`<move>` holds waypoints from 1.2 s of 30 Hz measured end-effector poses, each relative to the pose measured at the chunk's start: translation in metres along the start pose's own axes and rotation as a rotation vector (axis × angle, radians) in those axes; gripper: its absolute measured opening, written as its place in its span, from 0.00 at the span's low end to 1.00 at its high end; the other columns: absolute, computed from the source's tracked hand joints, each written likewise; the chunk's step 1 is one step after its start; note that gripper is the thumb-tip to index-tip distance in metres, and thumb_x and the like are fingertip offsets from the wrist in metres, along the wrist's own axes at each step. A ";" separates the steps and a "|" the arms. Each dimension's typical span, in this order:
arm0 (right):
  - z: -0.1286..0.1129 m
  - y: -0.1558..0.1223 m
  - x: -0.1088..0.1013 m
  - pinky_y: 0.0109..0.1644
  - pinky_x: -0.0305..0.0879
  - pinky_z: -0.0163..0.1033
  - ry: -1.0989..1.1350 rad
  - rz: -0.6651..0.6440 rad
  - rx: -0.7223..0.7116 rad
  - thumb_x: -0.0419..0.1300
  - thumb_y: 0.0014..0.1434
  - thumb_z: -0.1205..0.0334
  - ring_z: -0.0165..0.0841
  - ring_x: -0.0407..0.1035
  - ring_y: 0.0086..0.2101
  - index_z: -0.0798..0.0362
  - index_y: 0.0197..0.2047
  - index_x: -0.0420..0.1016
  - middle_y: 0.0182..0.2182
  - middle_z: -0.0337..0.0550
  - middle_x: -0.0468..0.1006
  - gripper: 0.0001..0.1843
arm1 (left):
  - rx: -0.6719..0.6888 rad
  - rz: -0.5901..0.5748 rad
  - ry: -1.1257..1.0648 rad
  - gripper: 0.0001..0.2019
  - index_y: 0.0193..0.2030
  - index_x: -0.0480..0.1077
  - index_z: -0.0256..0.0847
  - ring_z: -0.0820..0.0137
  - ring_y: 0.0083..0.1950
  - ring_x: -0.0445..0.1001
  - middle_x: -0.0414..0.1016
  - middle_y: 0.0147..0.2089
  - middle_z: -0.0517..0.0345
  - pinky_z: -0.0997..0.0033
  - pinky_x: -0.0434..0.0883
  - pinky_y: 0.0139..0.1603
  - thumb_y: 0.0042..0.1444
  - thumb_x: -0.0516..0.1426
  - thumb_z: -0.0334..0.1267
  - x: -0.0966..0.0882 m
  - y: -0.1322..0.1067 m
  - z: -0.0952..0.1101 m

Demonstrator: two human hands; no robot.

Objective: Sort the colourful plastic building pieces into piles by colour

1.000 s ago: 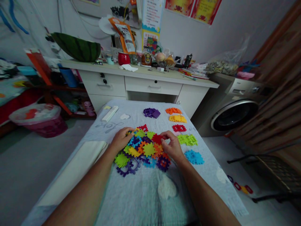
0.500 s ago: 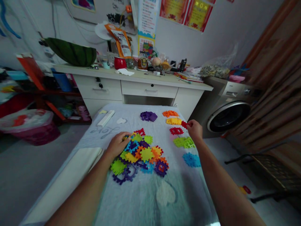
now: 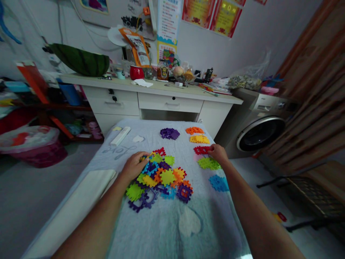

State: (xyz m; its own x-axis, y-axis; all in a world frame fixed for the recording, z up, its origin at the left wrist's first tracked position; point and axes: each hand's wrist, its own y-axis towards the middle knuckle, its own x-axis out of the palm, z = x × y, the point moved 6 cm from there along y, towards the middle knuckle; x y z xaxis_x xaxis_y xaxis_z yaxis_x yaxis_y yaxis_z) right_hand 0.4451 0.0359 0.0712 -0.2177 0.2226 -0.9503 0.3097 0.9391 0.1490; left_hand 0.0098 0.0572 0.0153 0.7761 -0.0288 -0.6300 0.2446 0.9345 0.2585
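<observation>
My right hand (image 3: 219, 154) is closed in a pinch on a red interlocking tile (image 3: 207, 149), right at the small red group (image 3: 198, 150) on the cloth. At the left edge of a mixed heap of interlocking plastic tiles (image 3: 167, 177), my left hand (image 3: 135, 164) has its fingers bent around a yellow tile (image 3: 147, 157), mostly covered by the fingers. Groups sorted by colour lie on the right: orange tiles (image 3: 194, 130), yellow tiles (image 3: 199, 139), green tiles (image 3: 209, 163) and blue tiles (image 3: 219, 183). Purple tiles (image 3: 169, 133) sit farther back, near the middle.
A pale cloth (image 3: 151, 237) covers the table. A white bar-shaped object (image 3: 120, 136) lies at its back left. Behind stands a white desk (image 3: 169, 104) crowded with items, with a washing machine (image 3: 258, 126) to the right. A pink basket (image 3: 40, 156) is on the floor at left.
My right hand has moved toward me and slightly left, bringing the red tile from beside the yellow group to the red group. My left hand has stayed at the heap.
</observation>
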 end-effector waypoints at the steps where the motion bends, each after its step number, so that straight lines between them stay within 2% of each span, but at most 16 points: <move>1: -0.002 -0.001 -0.003 0.30 0.53 0.33 0.020 0.007 -0.006 0.62 0.51 0.65 0.30 0.67 0.28 0.54 0.30 0.76 0.28 0.42 0.76 0.02 | 0.002 0.000 -0.001 0.17 0.46 0.74 0.44 0.62 0.51 0.74 0.77 0.48 0.55 0.62 0.69 0.54 0.55 0.53 0.48 0.000 0.000 0.000; 4: -0.022 -0.013 -0.016 0.31 0.55 0.33 0.103 0.062 -0.047 0.60 0.53 0.66 0.30 0.67 0.28 0.54 0.30 0.76 0.27 0.41 0.76 0.03 | 0.010 0.004 -0.011 0.17 0.46 0.73 0.44 0.62 0.52 0.74 0.77 0.49 0.55 0.61 0.69 0.55 0.55 0.53 0.48 0.000 0.000 0.001; 6: -0.050 -0.030 -0.019 0.32 0.57 0.34 0.190 0.064 -0.139 0.59 0.54 0.65 0.30 0.68 0.29 0.54 0.31 0.76 0.27 0.40 0.76 0.04 | 0.015 0.012 -0.029 0.16 0.46 0.73 0.44 0.62 0.52 0.73 0.76 0.49 0.55 0.61 0.68 0.56 0.55 0.53 0.47 0.000 0.000 0.001; 8: -0.086 -0.054 -0.015 0.34 0.60 0.34 0.287 -0.009 -0.277 0.59 0.55 0.64 0.30 0.68 0.29 0.54 0.34 0.75 0.29 0.40 0.76 0.04 | 0.007 0.028 -0.054 0.17 0.46 0.73 0.43 0.62 0.52 0.73 0.76 0.50 0.55 0.62 0.68 0.56 0.55 0.53 0.47 0.000 0.000 0.001; 11: -0.141 -0.100 0.000 0.39 0.64 0.36 0.423 -0.227 -0.551 0.62 0.55 0.61 0.32 0.70 0.35 0.52 0.41 0.75 0.38 0.43 0.77 0.10 | -0.025 0.040 -0.091 0.17 0.46 0.73 0.43 0.62 0.52 0.74 0.77 0.50 0.55 0.62 0.69 0.55 0.54 0.54 0.48 0.001 -0.001 -0.002; 14: -0.171 -0.132 0.008 0.49 0.64 0.42 0.466 -0.283 -0.673 0.66 0.53 0.56 0.36 0.69 0.43 0.52 0.46 0.74 0.43 0.46 0.75 0.18 | -0.040 0.031 -0.106 0.18 0.47 0.73 0.43 0.62 0.52 0.74 0.77 0.49 0.55 0.63 0.70 0.55 0.55 0.54 0.49 0.001 -0.001 -0.003; 16: -0.179 -0.140 0.010 0.51 0.62 0.45 0.452 -0.269 -0.688 0.67 0.52 0.57 0.38 0.67 0.45 0.52 0.45 0.74 0.43 0.47 0.74 0.17 | -0.033 0.028 -0.098 0.17 0.46 0.74 0.43 0.62 0.52 0.74 0.77 0.50 0.55 0.63 0.69 0.55 0.55 0.54 0.48 0.001 -0.002 0.000; 19: -0.181 -0.140 0.012 0.51 0.61 0.45 0.469 -0.245 -0.669 0.65 0.53 0.64 0.37 0.66 0.43 0.53 0.39 0.74 0.39 0.45 0.73 0.08 | -0.021 0.026 -0.082 0.17 0.46 0.74 0.43 0.62 0.52 0.73 0.77 0.50 0.54 0.61 0.68 0.56 0.54 0.54 0.47 -0.001 -0.001 0.004; 22: -0.177 -0.138 0.015 0.47 0.62 0.40 0.588 -0.271 -0.615 0.63 0.53 0.68 0.34 0.67 0.39 0.52 0.35 0.72 0.35 0.40 0.73 0.05 | -0.026 0.024 -0.067 0.17 0.46 0.74 0.44 0.62 0.52 0.73 0.77 0.49 0.55 0.61 0.68 0.57 0.54 0.54 0.48 -0.001 -0.001 0.005; 25: -0.172 -0.138 0.023 0.36 0.62 0.35 0.811 -0.404 -0.507 0.62 0.53 0.64 0.30 0.66 0.31 0.52 0.34 0.70 0.29 0.36 0.72 0.04 | -0.022 0.028 -0.058 0.17 0.46 0.74 0.44 0.62 0.52 0.74 0.77 0.49 0.55 0.62 0.68 0.57 0.54 0.54 0.48 -0.001 -0.001 0.004; 27: -0.169 -0.138 0.026 0.31 0.60 0.32 0.965 -0.499 -0.441 0.62 0.53 0.59 0.28 0.64 0.27 0.52 0.33 0.68 0.26 0.34 0.70 0.08 | -0.017 0.027 -0.053 0.17 0.46 0.74 0.44 0.62 0.52 0.74 0.77 0.49 0.55 0.63 0.68 0.56 0.54 0.54 0.48 -0.001 -0.001 0.003; 29: -0.162 -0.132 0.021 0.29 0.60 0.31 1.065 -0.522 -0.396 0.63 0.51 0.55 0.27 0.63 0.26 0.52 0.33 0.68 0.25 0.33 0.70 0.12 | -0.016 0.021 -0.047 0.17 0.46 0.74 0.44 0.62 0.51 0.74 0.77 0.49 0.56 0.63 0.69 0.56 0.55 0.54 0.48 -0.001 -0.001 0.003; 32: -0.136 -0.112 0.004 0.31 0.62 0.33 1.108 -0.407 -0.340 0.65 0.49 0.53 0.28 0.64 0.26 0.52 0.33 0.70 0.25 0.35 0.71 0.14 | -0.019 0.017 -0.041 0.17 0.46 0.73 0.44 0.63 0.51 0.74 0.77 0.49 0.56 0.63 0.69 0.55 0.55 0.53 0.48 -0.001 -0.001 0.003; 36: -0.077 -0.083 -0.014 0.28 0.59 0.34 0.969 -0.189 -0.189 0.63 0.48 0.53 0.28 0.63 0.25 0.54 0.33 0.73 0.24 0.36 0.71 0.14 | -0.007 0.020 -0.032 0.17 0.46 0.73 0.44 0.63 0.52 0.73 0.76 0.49 0.56 0.63 0.68 0.56 0.54 0.53 0.47 -0.001 -0.001 0.004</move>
State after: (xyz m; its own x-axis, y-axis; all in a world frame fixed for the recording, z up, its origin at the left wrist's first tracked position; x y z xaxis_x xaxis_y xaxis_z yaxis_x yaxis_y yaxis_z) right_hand 0.3512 -0.0250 0.0935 -0.9335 0.1034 -0.3433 0.0582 0.9885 0.1394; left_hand 0.0113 0.0551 0.0186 0.7989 -0.0218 -0.6011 0.2253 0.9375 0.2654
